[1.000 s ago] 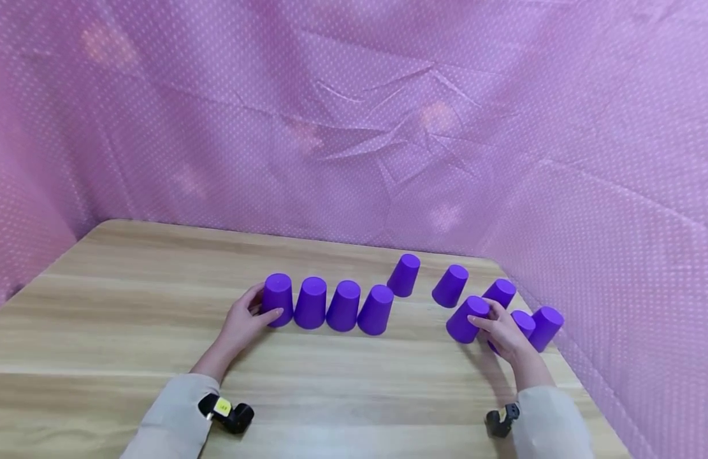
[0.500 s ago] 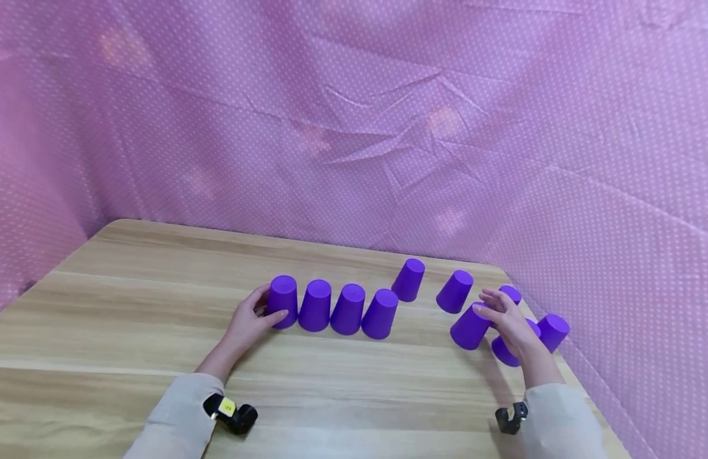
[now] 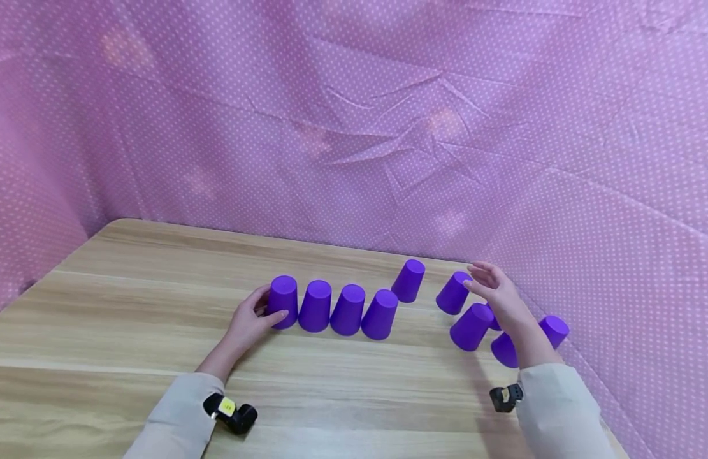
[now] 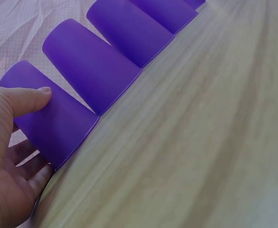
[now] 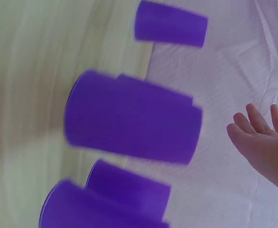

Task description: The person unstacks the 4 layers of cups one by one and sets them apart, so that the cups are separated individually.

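Purple cups (image 3: 347, 310) stand upside down on the table (image 3: 342, 395), four in a line, the others more loosely spaced to the right. The left hand (image 3: 247, 324) has thumb and fingers round the end cup (image 3: 283, 296). The right hand (image 3: 503, 301) has just moved off the near loose cup (image 3: 471, 328) towards a rear cup (image 3: 452, 295), fingers extended, holding nothing; I can't quite tell whether it touches. That seems to leave it free.
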The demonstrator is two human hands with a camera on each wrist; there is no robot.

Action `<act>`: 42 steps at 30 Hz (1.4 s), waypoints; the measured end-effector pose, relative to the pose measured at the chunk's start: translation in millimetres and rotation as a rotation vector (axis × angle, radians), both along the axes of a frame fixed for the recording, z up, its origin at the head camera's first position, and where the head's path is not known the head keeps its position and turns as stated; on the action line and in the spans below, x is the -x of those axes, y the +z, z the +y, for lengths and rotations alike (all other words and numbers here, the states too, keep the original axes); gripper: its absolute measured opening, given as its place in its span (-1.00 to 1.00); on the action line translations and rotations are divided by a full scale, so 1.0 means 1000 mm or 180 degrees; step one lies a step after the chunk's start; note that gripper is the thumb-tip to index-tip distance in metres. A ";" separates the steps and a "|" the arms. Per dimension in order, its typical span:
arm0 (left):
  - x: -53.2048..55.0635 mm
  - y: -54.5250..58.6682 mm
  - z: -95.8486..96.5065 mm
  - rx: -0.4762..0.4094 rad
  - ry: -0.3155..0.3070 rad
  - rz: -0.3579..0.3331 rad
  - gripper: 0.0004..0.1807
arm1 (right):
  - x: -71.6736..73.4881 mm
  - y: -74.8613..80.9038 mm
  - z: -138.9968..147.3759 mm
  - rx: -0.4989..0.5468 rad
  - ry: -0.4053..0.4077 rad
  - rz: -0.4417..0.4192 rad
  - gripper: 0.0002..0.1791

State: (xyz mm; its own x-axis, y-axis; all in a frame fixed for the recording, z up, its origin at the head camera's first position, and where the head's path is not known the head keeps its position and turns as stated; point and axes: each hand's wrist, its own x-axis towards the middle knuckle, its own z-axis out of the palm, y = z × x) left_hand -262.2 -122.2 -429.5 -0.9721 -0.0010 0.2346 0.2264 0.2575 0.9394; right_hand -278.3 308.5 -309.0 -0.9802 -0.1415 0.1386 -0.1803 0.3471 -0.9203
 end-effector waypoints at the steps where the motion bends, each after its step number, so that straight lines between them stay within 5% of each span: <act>1: 0.000 0.000 0.000 0.0003 0.0002 0.0002 -0.33 | 0.001 0.000 -0.004 0.0010 0.0043 0.0018 -0.28; 20: 0.000 -0.003 0.002 -0.0005 0.0010 -0.0020 -0.33 | 0.001 -0.048 -0.086 0.0120 0.0877 -0.0301 -0.33; 28: -0.002 -0.002 0.002 0.0025 0.0054 -0.0065 -0.32 | 0.001 -0.050 -0.103 -0.0184 0.0833 -0.0357 -0.35; 42: -0.005 0.000 0.003 -0.0008 0.0069 -0.0065 -0.33 | 0.006 -0.063 -0.114 -0.0004 0.0644 -0.0331 -0.47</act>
